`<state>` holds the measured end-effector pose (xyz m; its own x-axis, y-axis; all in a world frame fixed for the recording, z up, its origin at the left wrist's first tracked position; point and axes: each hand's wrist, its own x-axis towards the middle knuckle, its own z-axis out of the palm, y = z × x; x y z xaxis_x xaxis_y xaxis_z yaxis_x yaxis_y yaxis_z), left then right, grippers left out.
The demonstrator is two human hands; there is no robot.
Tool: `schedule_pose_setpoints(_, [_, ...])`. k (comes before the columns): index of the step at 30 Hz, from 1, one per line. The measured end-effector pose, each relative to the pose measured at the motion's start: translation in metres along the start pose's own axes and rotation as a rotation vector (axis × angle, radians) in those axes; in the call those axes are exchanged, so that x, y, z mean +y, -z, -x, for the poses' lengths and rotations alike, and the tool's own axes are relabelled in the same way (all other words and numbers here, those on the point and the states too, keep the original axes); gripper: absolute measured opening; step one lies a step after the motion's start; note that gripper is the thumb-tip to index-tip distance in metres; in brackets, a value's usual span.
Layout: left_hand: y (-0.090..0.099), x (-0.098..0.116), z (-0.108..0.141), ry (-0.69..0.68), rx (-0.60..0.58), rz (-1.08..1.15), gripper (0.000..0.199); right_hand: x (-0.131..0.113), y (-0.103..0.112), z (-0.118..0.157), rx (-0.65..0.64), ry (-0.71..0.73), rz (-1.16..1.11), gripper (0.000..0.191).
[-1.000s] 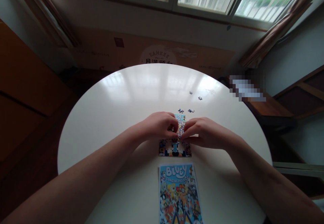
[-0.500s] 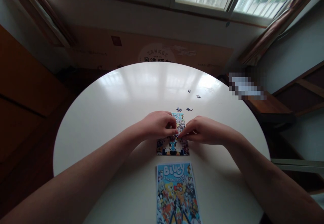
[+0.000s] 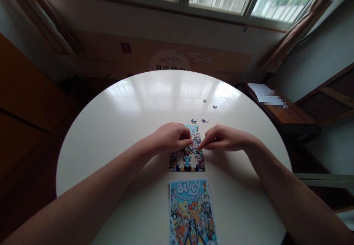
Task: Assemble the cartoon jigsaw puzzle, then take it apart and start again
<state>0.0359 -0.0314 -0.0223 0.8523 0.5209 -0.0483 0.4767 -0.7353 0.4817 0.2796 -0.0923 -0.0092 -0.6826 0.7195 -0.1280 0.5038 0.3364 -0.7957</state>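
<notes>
A small, partly filled jigsaw puzzle (image 3: 187, 161) with a colourful cartoon print lies on the table, pale gaps showing in its lower half. Over its upper left part rests my left hand (image 3: 174, 137), fingers curled and thumb drawn in. Anything between those fingertips is hidden. At the puzzle's right edge, my right hand (image 3: 225, 138) touches it with an outstretched index fingertip, the thumb a little apart and no piece visible in it. Just beyond the puzzle are two loose puzzle pieces, one on the left (image 3: 194, 121) and one on the right (image 3: 205, 120).
Farther back lie two more single pieces, a nearer one (image 3: 215, 107) and a farther one (image 3: 204, 101). A Bluey picture sheet (image 3: 190, 211) lies close to me on the round white table (image 3: 110, 119). White paper rests on a wooden surface (image 3: 287, 114) at the right.
My right hand has drawn slightly back, its index fingertip shifting from the puzzle's middle to its right edge. The piece area between both hands shows more. My left hand stays nearly still.
</notes>
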Motion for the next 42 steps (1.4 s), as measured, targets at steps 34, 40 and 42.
schedule_pose_setpoints(34, [0.028,-0.022,0.014,-0.033,0.181,-0.072,0.023,-0.002,-0.003,0.002,0.147,0.017,0.089,0.025])
schedule_pose_setpoints(40, [0.026,-0.034,0.014,0.055,0.126,-0.082,0.028,-0.021,-0.011,0.006,-0.044,-0.022,0.255,0.033])
schedule_pose_setpoints(42, [0.025,-0.037,0.012,0.076,0.124,-0.086,0.029,-0.024,-0.014,0.005,-0.105,-0.076,0.292,0.03])
